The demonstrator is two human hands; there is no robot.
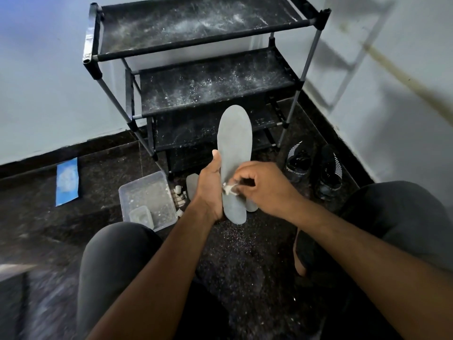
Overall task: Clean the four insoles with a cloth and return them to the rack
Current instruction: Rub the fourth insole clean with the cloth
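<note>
— What can't you see well?

— My cloth [230,188]. It is a small white wad, mostly hidden under my right hand [266,185], which pinches it with curled fingers and holds it on the insole [233,163]. Two more insoles lie on the floor [245,253] behind. One insole end [192,185] peeks out left of my left hand [208,190], another insole tip [251,204] shows below my right. The bottom left corner is blurry.

— Where is the insole you hold, and which way does it point?

— My left hand grips its left edge, thumb up along the side. It stands long-ways, one round end pointing up and away at the dusty rack [203,77], the other down toward me. It is in front of the rack, not on it.

— Anything else?

— A clear tub [137,192] by my left knee, black shoes [313,168] on the right.
</note>
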